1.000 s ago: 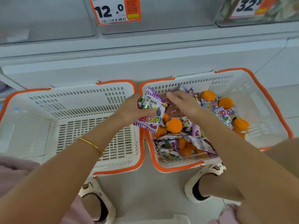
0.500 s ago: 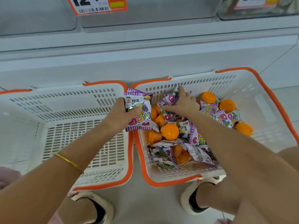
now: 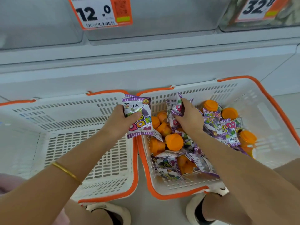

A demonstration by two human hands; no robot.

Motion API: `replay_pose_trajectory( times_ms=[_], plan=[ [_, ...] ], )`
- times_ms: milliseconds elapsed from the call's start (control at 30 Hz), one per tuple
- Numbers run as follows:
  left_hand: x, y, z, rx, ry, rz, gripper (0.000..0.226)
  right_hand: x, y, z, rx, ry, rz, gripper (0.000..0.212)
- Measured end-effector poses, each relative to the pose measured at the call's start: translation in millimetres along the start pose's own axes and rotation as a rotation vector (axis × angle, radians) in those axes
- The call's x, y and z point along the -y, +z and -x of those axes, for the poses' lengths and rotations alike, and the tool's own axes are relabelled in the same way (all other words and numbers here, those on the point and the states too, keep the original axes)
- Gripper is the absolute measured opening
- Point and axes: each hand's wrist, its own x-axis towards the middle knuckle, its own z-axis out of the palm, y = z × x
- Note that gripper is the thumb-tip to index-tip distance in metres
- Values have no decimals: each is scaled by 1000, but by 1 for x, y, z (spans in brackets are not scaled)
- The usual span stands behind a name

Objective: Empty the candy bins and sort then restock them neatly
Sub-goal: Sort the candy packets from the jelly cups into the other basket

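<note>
Two white baskets with orange rims sit side by side on the floor. The left basket (image 3: pixel 68 148) holds nothing. The right basket (image 3: pixel 266 114) holds a mix of purple QQ candy packets (image 3: pixel 222 125) and orange jelly cups (image 3: pixel 174 142). My left hand (image 3: pixel 120 122) grips a small stack of purple packets (image 3: pixel 139 117) over the rims between the baskets. My right hand (image 3: pixel 190 117) is inside the right basket, pinching another purple packet (image 3: pixel 177 108) at the back of the pile.
Clear plastic shelf bins (image 3: pixel 154 18) run along the top, with price tags reading 12.0 (image 3: pixel 100 12) and 32.8 (image 3: pixel 258 8). A white shelf base (image 3: pixel 146 73) stands right behind the baskets. My feet in white slippers (image 3: pixel 193 207) are under the baskets' near edges.
My left hand has kept its stack of packets by the basket rims. My right hand moved to the back of the pile and picked up another purple packet.
</note>
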Motion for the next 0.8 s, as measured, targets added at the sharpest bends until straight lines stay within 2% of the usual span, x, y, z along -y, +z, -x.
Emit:
replay_pose_trajectory(
  times_ms=[133, 233, 367, 433, 500, 567, 667, 800],
  plan=[
    [-14, 6, 5, -70, -25, 119, 42, 15, -47, 7, 0, 23, -267, 65],
    [-26, 12, 15, -106, -11, 223, 39, 38, -94, 14, 11, -69, -464, 63],
    [-37, 9, 28, -72, -19, 288, 31, 66, -148, 35, 44, -200, -540, 62],
    [-43, 7, 38, -21, -12, 351, 28, 77, -161, 49, 79, -255, -542, 61],
    [-48, 10, 50, 49, -21, 405, 39, 87, -164, 62, 92, -286, -524, 62],
    [-50, 14, 62, 108, -15, 433, 39, 99, -159, 71, 98, -312, -477, 66],
    [-53, 7, 70, 221, -76, 539, 39, 110, -149, 76, 122, -374, -400, 69],
    [-56, -9, 69, 471, -76, 612, 70, 116, -141, 78, 133, -431, -282, 81]
  ],
)
